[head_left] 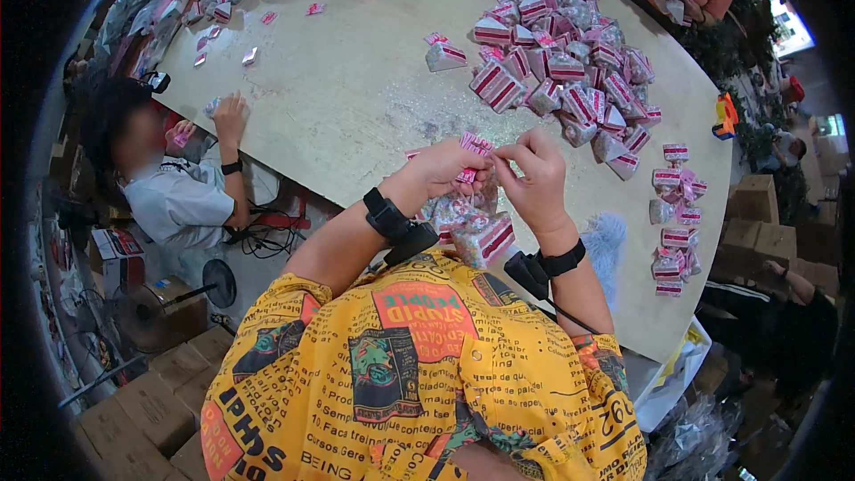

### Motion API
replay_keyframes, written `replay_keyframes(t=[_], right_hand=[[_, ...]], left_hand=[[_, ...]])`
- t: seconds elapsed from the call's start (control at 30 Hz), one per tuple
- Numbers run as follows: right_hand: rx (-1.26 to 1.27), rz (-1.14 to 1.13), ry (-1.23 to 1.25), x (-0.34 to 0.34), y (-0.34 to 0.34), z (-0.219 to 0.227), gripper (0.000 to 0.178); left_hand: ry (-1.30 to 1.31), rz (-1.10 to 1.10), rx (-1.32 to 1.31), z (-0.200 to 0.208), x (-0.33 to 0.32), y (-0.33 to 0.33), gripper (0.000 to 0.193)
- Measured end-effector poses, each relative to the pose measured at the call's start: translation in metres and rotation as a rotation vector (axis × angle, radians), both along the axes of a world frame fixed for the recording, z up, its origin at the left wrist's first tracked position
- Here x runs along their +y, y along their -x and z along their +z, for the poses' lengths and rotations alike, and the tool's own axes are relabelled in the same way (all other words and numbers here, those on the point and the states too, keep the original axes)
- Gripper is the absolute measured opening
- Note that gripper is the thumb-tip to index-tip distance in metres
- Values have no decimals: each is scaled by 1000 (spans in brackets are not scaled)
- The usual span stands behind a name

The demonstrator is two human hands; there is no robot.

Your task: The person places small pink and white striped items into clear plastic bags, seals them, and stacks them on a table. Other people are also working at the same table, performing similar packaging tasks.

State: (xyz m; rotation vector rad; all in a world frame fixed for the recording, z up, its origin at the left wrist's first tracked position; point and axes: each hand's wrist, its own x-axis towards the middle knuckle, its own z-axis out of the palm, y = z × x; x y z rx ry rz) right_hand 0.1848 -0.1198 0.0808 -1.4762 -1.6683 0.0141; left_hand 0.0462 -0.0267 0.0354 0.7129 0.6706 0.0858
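One packet bundle [482, 239] is being held before the yellow shirt [419, 365] by the left hand [434, 167] with closed fingers, the right hand [540, 180] pinching alongside, on what I cannot tell, while seemingly finished clusters [674, 260] are lying on the counter [312, 80] and a loose pile [561, 62] is apparently waiting.

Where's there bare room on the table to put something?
The pale flat table is mostly bare between the co-worker's hand at left and the person's bare left hand. A narrower gap lies between the pale-blue stringy bundle and the pink-and-white packets at right. It's crowded farther back, under the heaped pink-and-white wedges.
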Motion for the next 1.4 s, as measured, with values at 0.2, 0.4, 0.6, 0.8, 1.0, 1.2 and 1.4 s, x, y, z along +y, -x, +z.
replay_keyframes(t=[0.2,0.4,0.6,0.8,1.0,1.2,1.4], right_hand=[[-148,16,-28,3,1,-5,11],[-235,16,-38,0,5,1,10],[-235,-24,-47,-8,7,-2,11],[211,-4,122,-16,9,-5,12],[883,-50,458,-7,6,-13,15],[933,-24,323,2,3,-27,10],[921,-64,299,9,-3,-34,9]], left_hand=[[-64,39,-25,6,-7,-2,5],[-186,8,-50,5,-9,-4,6],[-658,-90,-13,18,-18,-8,22],[-810,-141,1,13,-17,-9,30],[-931,-237,106,16,-18,-6,22],[-952,-337,131,25,-16,-4,25],[-184,11,-251,14,2,5,22]])
